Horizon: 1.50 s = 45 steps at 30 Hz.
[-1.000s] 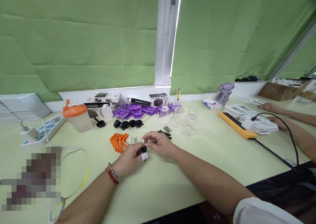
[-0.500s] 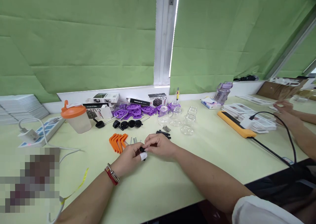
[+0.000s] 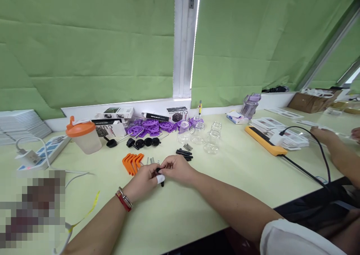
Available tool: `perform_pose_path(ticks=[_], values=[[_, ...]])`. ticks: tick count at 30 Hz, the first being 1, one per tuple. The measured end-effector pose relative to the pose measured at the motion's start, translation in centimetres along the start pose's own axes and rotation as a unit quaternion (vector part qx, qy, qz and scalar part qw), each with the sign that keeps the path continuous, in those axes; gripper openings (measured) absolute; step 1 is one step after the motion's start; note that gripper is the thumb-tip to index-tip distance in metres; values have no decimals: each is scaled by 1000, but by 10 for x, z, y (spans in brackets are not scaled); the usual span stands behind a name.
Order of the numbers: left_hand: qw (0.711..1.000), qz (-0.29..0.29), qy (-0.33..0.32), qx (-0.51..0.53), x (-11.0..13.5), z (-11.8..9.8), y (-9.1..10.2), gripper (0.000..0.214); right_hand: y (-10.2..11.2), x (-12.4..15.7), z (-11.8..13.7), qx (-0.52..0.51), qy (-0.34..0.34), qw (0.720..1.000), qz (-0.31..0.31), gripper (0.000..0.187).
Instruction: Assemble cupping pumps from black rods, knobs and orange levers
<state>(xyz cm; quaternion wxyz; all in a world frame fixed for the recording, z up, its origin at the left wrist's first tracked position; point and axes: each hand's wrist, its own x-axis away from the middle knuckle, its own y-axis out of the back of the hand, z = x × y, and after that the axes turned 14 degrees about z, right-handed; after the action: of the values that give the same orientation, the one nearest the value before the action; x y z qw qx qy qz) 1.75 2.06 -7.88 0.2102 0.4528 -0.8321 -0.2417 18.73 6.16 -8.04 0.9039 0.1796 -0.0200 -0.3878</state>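
Two hands (image 3: 144, 181) (image 3: 177, 168) pinching a black part (image 3: 158, 170), orange pieces (image 3: 130, 164) nearby, clear bottles (image 3: 211, 145) beyond

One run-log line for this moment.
left hand: holds small black part | right hand: pinches same part | near: orange angled pieces, black rods, springs

The left hand (image 3: 143, 179) wore a white wrap (image 3: 160, 179) over the thumb, smooth and tape-like. Round the left wrist sat a shiny silver-coloured bangle (image 3: 125, 197) and, beside it on the elbow side, a red bracelet (image 3: 122, 202). The right hand (image 3: 176, 168) and right forearm (image 3: 230, 202) were bare up to a loose white sleeve (image 3: 287, 238), softly creased, its edge curving round the arm.
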Motion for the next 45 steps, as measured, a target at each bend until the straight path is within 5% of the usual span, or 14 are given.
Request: perform_pose_path(ticks=[5, 12, 17, 24, 27, 31, 37, 45], values=[[1000, -16, 3, -11, 11, -5, 17, 23, -18, -6, -8, -84, -77, 993, -1, 6], [962, -265, 40, -46, 19, 1, 33, 21, -44, -22, -16, -11, -115, 993, 32, 5], [961, -257, 43, -90, 14, 6, 30, 19, -52, -26, -9, 66, -114, 991, 30, 3], [961, -247, 44, -120, 13, 5, 30, 18, -55, -22, -11, 14, -145, 987, 70, 5], [962, -239, 42, -124, 13, 5, 30, 18, -44, -23, -8, 28, -126, 989, 67, 6], [967, -228, 44, -106, 12, 5, 30, 18, 6, -21, -2, 139, -65, 988, -17, 5], [970, -216, 45, -101, 12, 6, 27, 17, 81, -4, -10, 280, -145, 949, 2, 10], [971, -214, 50, -96, 11, 5, 26, 19, 79, -7, -13, 321, -212, 922, 47, 20]])
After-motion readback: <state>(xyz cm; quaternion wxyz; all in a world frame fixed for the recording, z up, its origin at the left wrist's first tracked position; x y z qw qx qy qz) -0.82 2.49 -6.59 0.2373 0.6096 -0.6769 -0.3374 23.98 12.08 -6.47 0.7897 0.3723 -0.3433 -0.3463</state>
